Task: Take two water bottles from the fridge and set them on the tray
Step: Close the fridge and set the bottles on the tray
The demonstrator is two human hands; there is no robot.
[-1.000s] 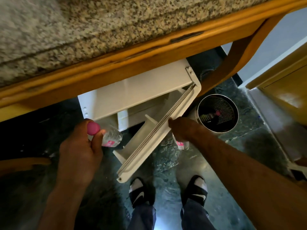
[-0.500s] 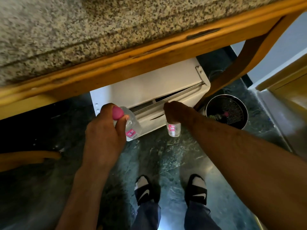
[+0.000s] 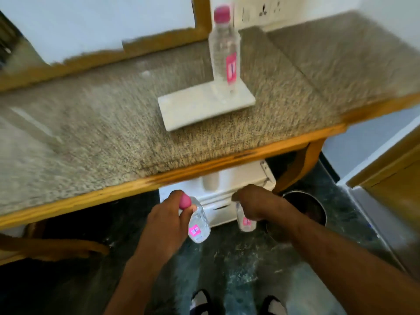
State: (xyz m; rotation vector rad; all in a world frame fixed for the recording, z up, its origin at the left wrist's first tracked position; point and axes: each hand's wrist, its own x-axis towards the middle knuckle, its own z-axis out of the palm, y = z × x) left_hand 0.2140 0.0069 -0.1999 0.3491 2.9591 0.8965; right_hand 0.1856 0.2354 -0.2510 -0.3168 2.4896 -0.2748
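My left hand (image 3: pixel 167 223) grips a small clear water bottle (image 3: pixel 198 225) by its pink cap, the bottle hanging down. My right hand (image 3: pixel 254 204) holds a second small bottle (image 3: pixel 245 220) from the top, its cap hidden under my fingers. Both hands hang in front of the white fridge (image 3: pixel 238 178) under the counter, whose door looks closed. On the granite counter lies a flat white tray (image 3: pixel 188 110) with a taller pink-capped bottle (image 3: pixel 225 53) standing on its right end.
The granite counter (image 3: pixel 91 133) has a wooden front edge (image 3: pixel 181 176). A round dark bin (image 3: pixel 304 210) stands on the green floor right of the fridge. A wooden door (image 3: pixel 395 185) is at the right, wall sockets (image 3: pixel 261 10) behind the tray.
The fridge door swung shut under my right hand. The view has tilted up, bringing the counter top, tray and tall bottle into sight. Both hands still hold their bottles.
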